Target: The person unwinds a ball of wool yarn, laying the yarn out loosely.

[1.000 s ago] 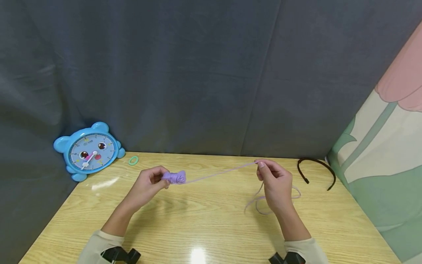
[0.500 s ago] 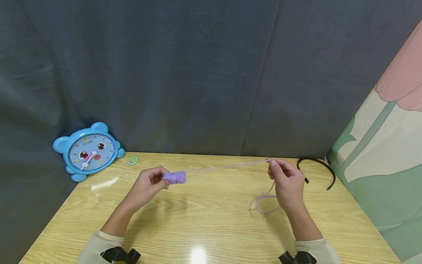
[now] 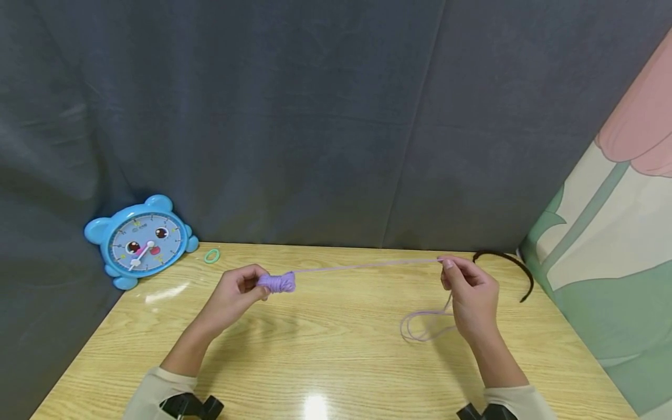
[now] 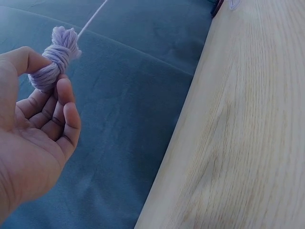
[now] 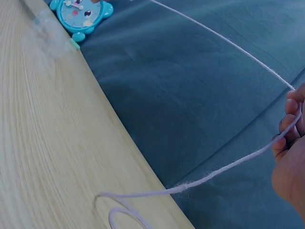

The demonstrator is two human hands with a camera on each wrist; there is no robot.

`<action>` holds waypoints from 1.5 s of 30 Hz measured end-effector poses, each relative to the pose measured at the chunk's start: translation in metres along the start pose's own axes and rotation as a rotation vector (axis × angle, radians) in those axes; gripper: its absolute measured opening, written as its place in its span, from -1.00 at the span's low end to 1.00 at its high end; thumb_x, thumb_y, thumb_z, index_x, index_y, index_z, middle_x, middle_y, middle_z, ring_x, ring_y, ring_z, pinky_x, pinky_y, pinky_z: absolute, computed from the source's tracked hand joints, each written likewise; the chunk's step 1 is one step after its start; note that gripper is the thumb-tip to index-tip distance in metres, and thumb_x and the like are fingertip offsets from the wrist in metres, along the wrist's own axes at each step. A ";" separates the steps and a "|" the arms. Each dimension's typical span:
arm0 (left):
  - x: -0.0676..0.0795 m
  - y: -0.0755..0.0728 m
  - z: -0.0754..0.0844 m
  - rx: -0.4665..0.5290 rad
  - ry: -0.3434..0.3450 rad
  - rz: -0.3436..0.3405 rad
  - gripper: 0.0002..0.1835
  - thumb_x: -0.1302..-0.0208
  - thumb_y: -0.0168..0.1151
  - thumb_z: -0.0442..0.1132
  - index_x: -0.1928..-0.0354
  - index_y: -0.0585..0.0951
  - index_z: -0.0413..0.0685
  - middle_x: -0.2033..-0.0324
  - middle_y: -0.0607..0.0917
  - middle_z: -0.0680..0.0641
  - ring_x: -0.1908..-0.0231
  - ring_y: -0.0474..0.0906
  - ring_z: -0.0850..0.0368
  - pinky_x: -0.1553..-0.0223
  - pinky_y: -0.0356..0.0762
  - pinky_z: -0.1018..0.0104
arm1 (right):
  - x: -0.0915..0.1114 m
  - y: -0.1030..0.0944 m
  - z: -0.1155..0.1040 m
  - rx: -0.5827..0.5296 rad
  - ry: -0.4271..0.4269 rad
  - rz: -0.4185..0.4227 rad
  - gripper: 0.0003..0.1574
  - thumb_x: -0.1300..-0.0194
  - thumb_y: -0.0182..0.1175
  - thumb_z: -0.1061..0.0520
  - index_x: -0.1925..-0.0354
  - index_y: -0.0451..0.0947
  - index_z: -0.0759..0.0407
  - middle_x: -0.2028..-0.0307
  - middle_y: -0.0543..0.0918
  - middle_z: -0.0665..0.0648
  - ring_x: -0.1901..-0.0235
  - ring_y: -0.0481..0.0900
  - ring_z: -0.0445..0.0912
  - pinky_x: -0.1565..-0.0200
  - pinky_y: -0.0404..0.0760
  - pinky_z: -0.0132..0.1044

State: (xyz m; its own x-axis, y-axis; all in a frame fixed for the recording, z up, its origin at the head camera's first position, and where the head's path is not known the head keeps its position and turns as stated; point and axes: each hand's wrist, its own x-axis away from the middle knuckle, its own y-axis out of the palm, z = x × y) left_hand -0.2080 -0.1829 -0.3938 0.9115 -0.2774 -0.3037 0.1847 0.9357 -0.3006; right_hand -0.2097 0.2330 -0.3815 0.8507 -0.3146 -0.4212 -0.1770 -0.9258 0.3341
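Note:
A small bundle of purple yarn, wound tightly round its middle, is pinched between the thumb and fingers of my left hand above the table. The left wrist view shows the same yarn bundle with its looped end standing out past the fingers. From it a single yarn strand runs taut across to my right hand, which pinches it between thumb and forefinger. Below the right hand the yarn's slack tail lies in loose loops on the wood. In the right wrist view the strand passes through the curled fingers.
A blue bear-shaped clock leans against the dark curtain at the back left, beside a small green ring. At the right rear, a black headband-like arc lies partly behind the right hand. Patterned fabric borders the table's right side.
My right hand has moved to the right, drawing out more yarn, and the loops beneath have shifted. The left hand and the bundle have stayed in nearly the same place.

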 end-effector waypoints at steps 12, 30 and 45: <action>0.000 -0.002 -0.002 -0.005 0.002 0.011 -0.95 -0.33 0.18 -0.52 0.21 0.60 -0.37 0.37 0.59 0.03 0.40 0.54 0.28 0.33 0.60 0.40 | 0.000 -0.015 -0.004 0.017 -0.009 0.053 -0.88 -0.38 0.24 0.42 0.27 0.68 0.53 0.51 0.69 0.07 0.51 0.49 -0.15 0.44 0.49 -0.42; 0.000 -0.002 -0.001 -0.008 0.004 0.007 -0.95 -0.34 0.18 -0.51 0.21 0.59 -0.38 0.39 0.59 0.04 0.39 0.55 0.28 0.32 0.60 0.39 | -0.008 -0.035 -0.010 -0.002 -0.009 0.170 -0.88 -0.36 0.25 0.43 0.30 0.71 0.46 0.55 0.67 0.08 0.55 0.50 -0.15 0.48 0.52 -0.45; 0.001 -0.004 0.001 -0.009 0.000 0.025 -0.94 -0.36 0.19 -0.50 0.19 0.60 -0.38 0.37 0.61 0.05 0.37 0.57 0.26 0.29 0.62 0.39 | -0.013 -0.058 -0.006 -0.104 0.002 0.274 -0.91 -0.33 0.26 0.45 0.27 0.70 0.53 0.54 0.67 0.14 0.54 0.50 -0.12 0.49 0.54 -0.43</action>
State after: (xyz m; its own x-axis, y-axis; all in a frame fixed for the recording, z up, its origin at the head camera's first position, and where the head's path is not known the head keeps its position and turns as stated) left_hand -0.2081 -0.1870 -0.3921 0.9158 -0.2539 -0.3112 0.1584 0.9403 -0.3011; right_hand -0.2077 0.2918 -0.3904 0.7793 -0.5494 -0.3014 -0.3490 -0.7800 0.5194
